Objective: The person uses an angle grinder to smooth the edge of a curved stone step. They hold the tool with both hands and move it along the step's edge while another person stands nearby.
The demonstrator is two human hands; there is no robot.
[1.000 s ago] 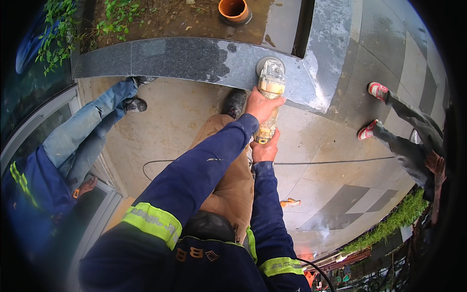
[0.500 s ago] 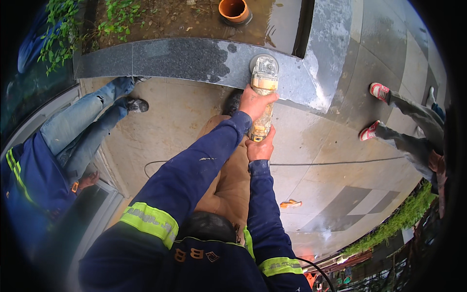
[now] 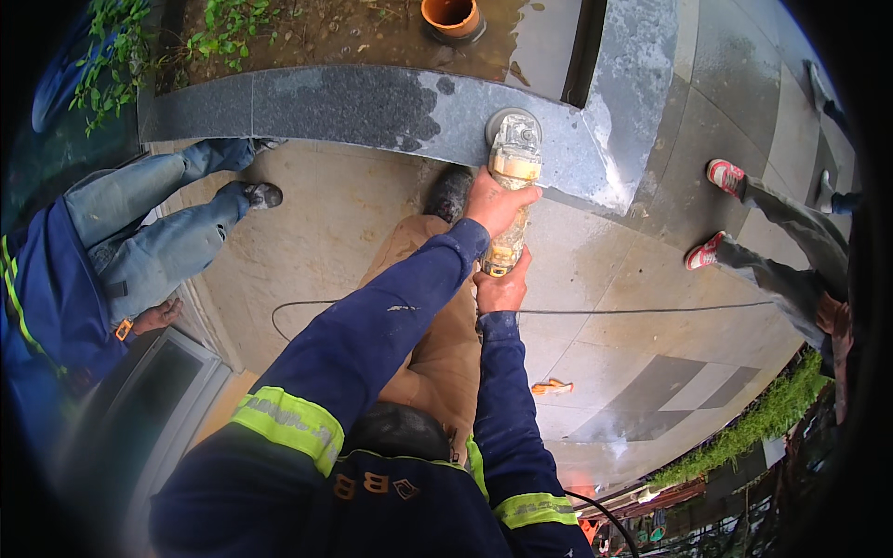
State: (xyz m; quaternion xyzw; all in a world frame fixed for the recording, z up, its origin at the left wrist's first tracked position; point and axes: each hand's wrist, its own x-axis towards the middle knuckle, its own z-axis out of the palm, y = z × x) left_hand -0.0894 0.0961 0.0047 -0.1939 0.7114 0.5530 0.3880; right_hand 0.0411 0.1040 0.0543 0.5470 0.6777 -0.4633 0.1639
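Observation:
Both hands are closed on a dusty yellow and grey angle grinder point(image 3: 516, 164). My left hand point(image 3: 496, 202) wraps round its body just behind the head. At the rear end, my right hand point(image 3: 503, 286) grips the handle. The grinder's round disc point(image 3: 503, 117) is over the grey stone ledge point(image 3: 326, 100), near its right-hand corner; the disc's underside is hidden, so contact cannot be made out. Dark wet-looking patches and pale smears mark the stone.
Beyond the ledge, a planter holds muddy water, leafy plants point(image 3: 228, 33) and an orange pipe point(image 3: 452, 17). A co-worker in torn jeans point(image 3: 167, 246) is at left; red shoes point(image 3: 725, 177) belong to someone at right. A cable point(image 3: 642, 310) and an orange-and-white glove point(image 3: 553, 387) lie on the paving.
The grinder, with both hands on it, has moved slightly right and nearer to me along the ledge. The left co-worker's legs and arm have shifted.

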